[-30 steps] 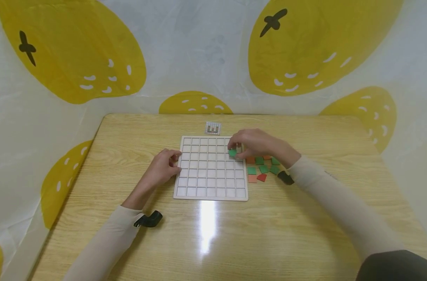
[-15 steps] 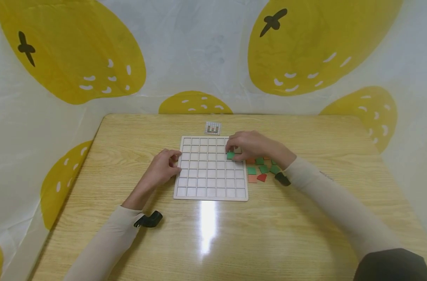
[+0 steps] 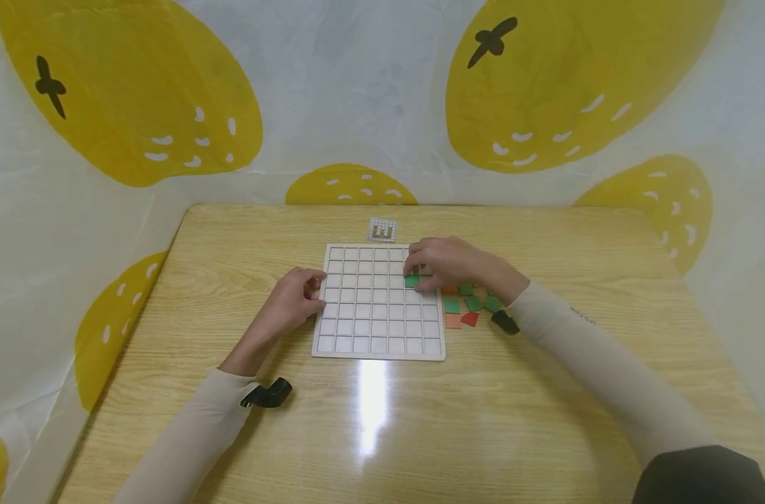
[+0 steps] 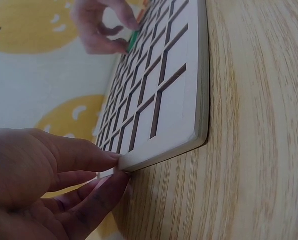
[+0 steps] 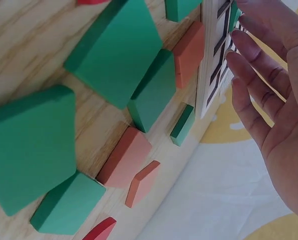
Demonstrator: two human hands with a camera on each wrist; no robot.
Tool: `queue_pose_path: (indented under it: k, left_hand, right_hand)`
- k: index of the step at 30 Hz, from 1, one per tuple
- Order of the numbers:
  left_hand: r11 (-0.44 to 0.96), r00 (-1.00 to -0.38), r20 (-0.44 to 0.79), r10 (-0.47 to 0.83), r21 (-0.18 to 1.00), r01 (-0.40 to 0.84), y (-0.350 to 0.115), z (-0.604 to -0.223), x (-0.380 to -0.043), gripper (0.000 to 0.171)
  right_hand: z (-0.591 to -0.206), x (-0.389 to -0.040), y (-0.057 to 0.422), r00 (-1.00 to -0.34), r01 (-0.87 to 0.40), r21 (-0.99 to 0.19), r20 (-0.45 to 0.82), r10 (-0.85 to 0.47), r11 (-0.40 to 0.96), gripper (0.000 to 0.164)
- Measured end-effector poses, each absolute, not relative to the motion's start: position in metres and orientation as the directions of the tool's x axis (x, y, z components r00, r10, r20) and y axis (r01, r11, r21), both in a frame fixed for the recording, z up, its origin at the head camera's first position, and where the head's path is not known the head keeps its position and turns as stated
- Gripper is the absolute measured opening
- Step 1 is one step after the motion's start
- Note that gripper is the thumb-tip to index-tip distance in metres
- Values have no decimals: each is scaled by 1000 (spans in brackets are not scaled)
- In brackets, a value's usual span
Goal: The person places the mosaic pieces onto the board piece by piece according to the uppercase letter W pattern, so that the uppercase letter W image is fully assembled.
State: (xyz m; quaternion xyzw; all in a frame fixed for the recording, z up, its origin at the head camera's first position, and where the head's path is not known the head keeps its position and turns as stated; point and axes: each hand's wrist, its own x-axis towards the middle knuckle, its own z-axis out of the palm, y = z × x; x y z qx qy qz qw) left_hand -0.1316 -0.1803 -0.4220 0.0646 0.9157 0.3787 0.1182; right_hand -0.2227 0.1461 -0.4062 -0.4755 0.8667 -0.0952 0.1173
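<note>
A white square grid board (image 3: 379, 356) lies on the table. My left hand (image 3: 288, 301) holds its left edge, thumb and fingertips right at the rim in the left wrist view. The thumb and fingertips of my right hand (image 3: 451, 262) pinch a green square tile (image 3: 411, 281) over a cell in the upper right part of the grid. From the left wrist, this tile (image 4: 132, 41) appears tilted against the grid. Right of the board lie loose tiles: several green ones, such as a green tile (image 3: 451, 306), some orange, and a red rounded tile (image 3: 469, 319).
A small pattern card (image 3: 382, 229) with a gridded figure lies just behind the board. The wooden table (image 3: 231, 238) meets a white sheet printed with yellow fruit shapes at the back and left. Black wrist straps show on both sleeves.
My right hand has moved slightly left and toward me with the green tile, which now sits lower against the grid. The left hand stays at the board's edge.
</note>
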Motion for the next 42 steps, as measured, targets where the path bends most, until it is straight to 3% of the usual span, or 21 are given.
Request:
queue_pose_path:
  k: [17, 42]
  left_hand:
    - [699, -965, -156, 209, 714, 35, -180, -424, -132, 55]
    - [694, -967, -145, 210, 719, 43, -180, -424, -132, 54]
  right_hand:
    - [-402, -221, 166, -596, -724, -334, -136, -791, 603, 31]
    - [-401, -227, 212, -646, -679, -362, -121, -754, 639, 28]
